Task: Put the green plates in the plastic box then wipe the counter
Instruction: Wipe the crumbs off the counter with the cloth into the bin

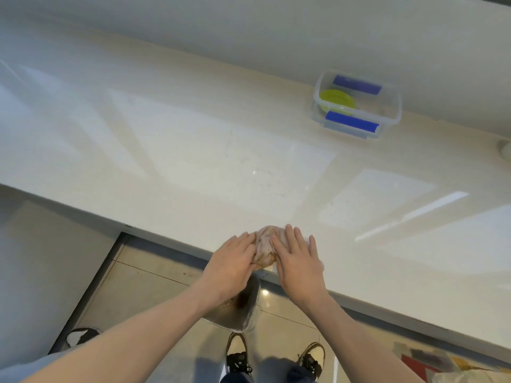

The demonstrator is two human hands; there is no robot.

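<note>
A crumpled beige cloth (264, 246) lies at the near edge of the pale counter (193, 150). My left hand (231, 262) presses on the cloth's left side with fingers straight. My right hand (298, 258) lies flat over its right side. A clear plastic box (390, 106) with blue clip handles stands far right against the wall. Green plates (336, 100) lie stacked inside it. Small water drops glisten on the counter beyond the cloth.
A clear bin (249, 308) with dark residue stands on the tiled floor below the counter edge, under my left wrist. My shoes are on the floor beneath. A patterned mat (431, 363) shows at the bottom right. A small round object (504, 150) sits at the right edge.
</note>
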